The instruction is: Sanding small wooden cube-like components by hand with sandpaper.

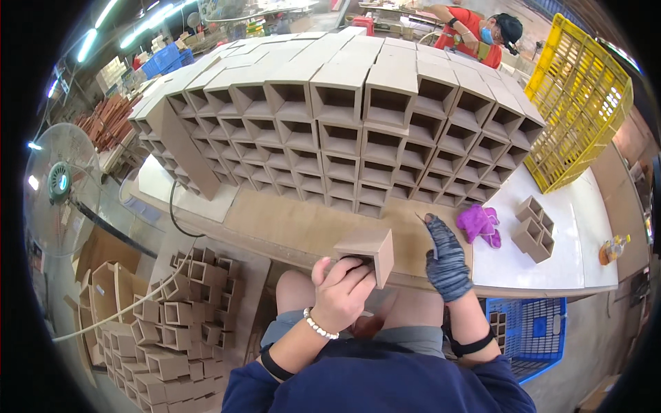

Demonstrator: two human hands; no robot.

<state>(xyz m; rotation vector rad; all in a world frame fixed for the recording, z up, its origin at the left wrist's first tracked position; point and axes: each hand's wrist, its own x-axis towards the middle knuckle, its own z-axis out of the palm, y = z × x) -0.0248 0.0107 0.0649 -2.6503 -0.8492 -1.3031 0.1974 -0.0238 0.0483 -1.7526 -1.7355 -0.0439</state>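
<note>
My bare left hand (pixel 339 294) grips an open-ended brown square box (pixel 375 249), its fingers reaching into the opening. The box is tilted just over the table's front edge. My right hand (pixel 447 265), in a grey striped glove, is closed at the right, above the brown board (pixel 296 224) on the table. A thin, short sliver shows at its fingertips, too small to make out. A crumpled purple cloth (pixel 478 224) lies just right of the glove. Behind both hands rises a wide stack of similar boxes (pixel 344 168), openings facing me.
Joined small boxes (pixel 533 234) and a bottle of amber liquid (pixel 613 249) stand at the right. A yellow crate (pixel 578 103) stands upright behind them. Below are a blue crate (pixel 537 337) and, left, piled boxes (pixel 172 337). A fan (pixel 60 180) stands left; a masked co-worker (pixel 475 34) is beyond.
</note>
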